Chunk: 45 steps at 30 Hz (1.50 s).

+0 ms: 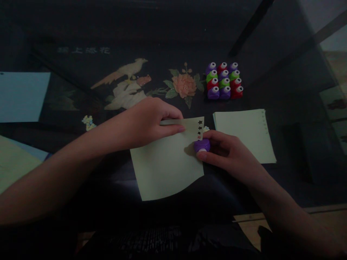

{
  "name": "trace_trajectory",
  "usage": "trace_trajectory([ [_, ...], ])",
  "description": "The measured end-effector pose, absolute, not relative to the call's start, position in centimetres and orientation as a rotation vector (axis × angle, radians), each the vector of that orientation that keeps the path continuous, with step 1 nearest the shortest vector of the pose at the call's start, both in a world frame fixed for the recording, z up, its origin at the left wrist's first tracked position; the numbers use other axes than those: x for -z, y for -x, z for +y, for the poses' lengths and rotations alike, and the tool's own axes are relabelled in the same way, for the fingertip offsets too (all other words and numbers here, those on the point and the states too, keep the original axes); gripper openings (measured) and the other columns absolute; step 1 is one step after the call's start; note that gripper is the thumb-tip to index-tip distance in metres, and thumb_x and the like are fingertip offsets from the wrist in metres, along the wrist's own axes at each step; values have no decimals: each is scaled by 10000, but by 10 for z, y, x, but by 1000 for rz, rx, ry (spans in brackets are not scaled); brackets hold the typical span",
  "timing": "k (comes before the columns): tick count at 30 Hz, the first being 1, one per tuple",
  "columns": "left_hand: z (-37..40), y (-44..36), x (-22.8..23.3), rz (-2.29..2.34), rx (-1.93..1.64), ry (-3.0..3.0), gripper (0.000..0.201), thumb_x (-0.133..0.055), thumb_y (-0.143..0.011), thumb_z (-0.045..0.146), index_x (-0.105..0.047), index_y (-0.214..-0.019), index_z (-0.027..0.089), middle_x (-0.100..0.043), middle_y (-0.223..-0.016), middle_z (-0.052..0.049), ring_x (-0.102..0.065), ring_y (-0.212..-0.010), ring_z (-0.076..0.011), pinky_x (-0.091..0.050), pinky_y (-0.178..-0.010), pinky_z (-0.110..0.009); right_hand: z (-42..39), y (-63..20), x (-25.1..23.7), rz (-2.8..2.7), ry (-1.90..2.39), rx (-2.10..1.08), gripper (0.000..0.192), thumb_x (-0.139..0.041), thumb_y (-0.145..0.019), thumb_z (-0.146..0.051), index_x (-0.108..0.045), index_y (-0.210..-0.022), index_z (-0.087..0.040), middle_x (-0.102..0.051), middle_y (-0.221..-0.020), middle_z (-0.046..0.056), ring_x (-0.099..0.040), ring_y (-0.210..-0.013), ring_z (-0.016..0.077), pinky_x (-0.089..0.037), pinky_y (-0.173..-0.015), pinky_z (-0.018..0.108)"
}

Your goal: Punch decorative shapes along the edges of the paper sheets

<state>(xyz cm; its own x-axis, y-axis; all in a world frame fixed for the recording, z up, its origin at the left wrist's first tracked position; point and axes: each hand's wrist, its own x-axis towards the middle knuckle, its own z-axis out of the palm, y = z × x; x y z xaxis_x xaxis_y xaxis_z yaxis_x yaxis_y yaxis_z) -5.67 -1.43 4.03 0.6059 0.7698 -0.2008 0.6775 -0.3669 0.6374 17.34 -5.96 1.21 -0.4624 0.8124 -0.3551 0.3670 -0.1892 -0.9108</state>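
Observation:
My left hand (pixel 159 117) pinches the upper edge of a pale yellow-green sheet of paper (pixel 168 166), thumb on the near face. Down the sheet's right edge runs a column of small punched shapes, the upper ones stars. My right hand (pixel 225 150) grips a purple craft punch (pixel 202 145) between thumb and fingers, with the white button under the thumb. The punch sits at the sheet's right edge, just below the lowest visible hole. Whether the paper is inside its slot is hard to tell in the dim light.
Several purple, green and red craft punches (pixel 224 82) stand in rows at the back right. A stack of punched sheets (pixel 242 135) lies right of my hands. Small paper cutouts (pixel 89 122) lie left. Blue paper (pixel 23 96) and yellowish paper (pixel 13 162) lie at far left on the dark table.

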Motion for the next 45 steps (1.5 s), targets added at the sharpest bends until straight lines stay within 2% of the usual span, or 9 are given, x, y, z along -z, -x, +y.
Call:
trace_trajectory([
  [18, -16, 56, -42, 1149, -205, -2112, 263, -530, -864, 370, -696, -797, 177, -625, -644, 21, -539, -581, -116, -336, -566, -254, -60, -173, -12, -1707, 1349, -1685, 219, -719, -776, -349, -629, -907, -198, -610, -788, -4, -561, -664, 128, -454, -597, 249],
  [33, -14, 56, -42, 1169, -192, -2122, 283, -506, -871, 379, -684, -791, 174, -635, -650, 22, -537, -584, -107, -348, -566, -242, -58, -174, -11, -1716, 1307, -1672, 215, -692, -816, -355, -629, -957, -205, -618, -832, 3, -569, -734, 145, -438, -643, 257],
  [45, 4, 29, -41, 1085, -149, -2204, 268, -491, -864, 331, -663, -745, 163, -644, -693, 4, -580, -688, -142, -349, -614, -236, -47, -191, -11, -1675, 1363, -1652, 210, -686, -798, -338, -607, -914, -182, -604, -801, 4, -554, -718, 149, -428, -664, 278],
])
